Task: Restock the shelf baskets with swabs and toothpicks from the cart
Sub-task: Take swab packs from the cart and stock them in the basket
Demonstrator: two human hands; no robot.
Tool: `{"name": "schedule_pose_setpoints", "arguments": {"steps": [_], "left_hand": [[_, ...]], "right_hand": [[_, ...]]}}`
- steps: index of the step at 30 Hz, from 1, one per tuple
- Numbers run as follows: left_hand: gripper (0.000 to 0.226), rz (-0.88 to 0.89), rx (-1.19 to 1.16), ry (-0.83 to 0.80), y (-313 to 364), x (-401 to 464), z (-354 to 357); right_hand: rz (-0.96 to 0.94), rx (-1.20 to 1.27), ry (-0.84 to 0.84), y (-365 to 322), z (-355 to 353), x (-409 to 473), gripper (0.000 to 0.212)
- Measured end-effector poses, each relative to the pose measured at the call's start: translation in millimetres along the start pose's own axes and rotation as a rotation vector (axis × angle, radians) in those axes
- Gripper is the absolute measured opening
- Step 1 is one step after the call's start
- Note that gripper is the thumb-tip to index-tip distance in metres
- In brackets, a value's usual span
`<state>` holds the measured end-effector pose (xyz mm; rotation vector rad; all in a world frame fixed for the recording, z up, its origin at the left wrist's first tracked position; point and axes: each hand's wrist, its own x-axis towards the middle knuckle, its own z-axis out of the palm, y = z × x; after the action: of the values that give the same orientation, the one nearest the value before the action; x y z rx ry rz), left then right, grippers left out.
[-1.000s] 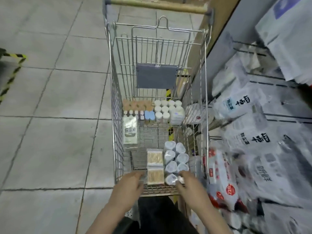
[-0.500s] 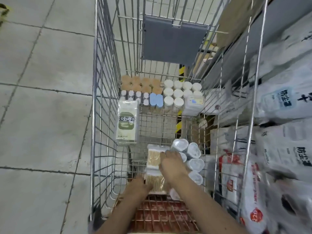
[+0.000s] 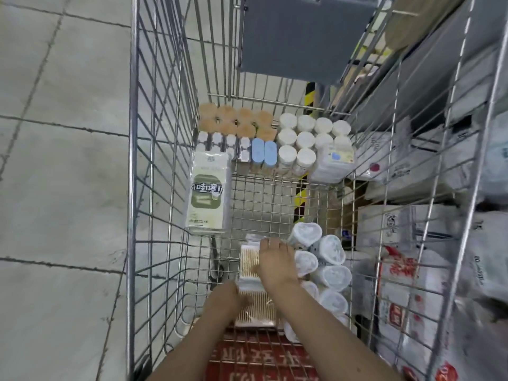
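Head view, near to far: both bare forearms reach down into the wire cart (image 3: 132, 188). The left hand (image 3: 224, 298) lies against the left edge of the near swab box (image 3: 257, 309); whether its fingers close on the box cannot be told. The right hand (image 3: 276, 261) rests on the far swab box (image 3: 248, 259), which lies just beyond the near one; its fingers curve over the box top, but a closed grip cannot be confirmed. Just right of both boxes, a cluster of white-lidded tubs (image 3: 330, 250) lies on its side. Further in, a green-labelled flat pack (image 3: 207, 193) lies along the left wall. At the far end stand orange-capped containers (image 3: 236, 119), two blue-capped containers (image 3: 264, 154) and white-capped jars (image 3: 305, 138). Bagged goods (image 3: 412, 270) fill the shelf to the right of the cart.
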<state>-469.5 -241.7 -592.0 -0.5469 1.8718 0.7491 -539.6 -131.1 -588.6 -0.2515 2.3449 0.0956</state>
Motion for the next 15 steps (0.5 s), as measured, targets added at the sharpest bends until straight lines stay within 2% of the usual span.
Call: {"name": "schedule_pose_setpoints", "arguments": {"steps": [3, 7, 12, 15], "left_hand": [[0.031, 0.007, -0.042, 0.009, -4, -4, -4], [0.023, 0.009, -0.073, 0.017, -10, -13, -11], [0.031, 0.020, -0.139, 0.058, -17, -33, -15], [0.028, 0.049, -0.213, 0.102, -15, -45, -19]], "right_hand": [[0.001, 0.194, 0.030, -3, -7, -4, 0.071], [0.107, 0.620, 0.045, -7, -16, -15, 0.071], [0.173, 0.783, 0.071, -7, -14, -31, 0.064], [0.252, 1.002, 0.153, -3, -17, -44, 0.057]]}}
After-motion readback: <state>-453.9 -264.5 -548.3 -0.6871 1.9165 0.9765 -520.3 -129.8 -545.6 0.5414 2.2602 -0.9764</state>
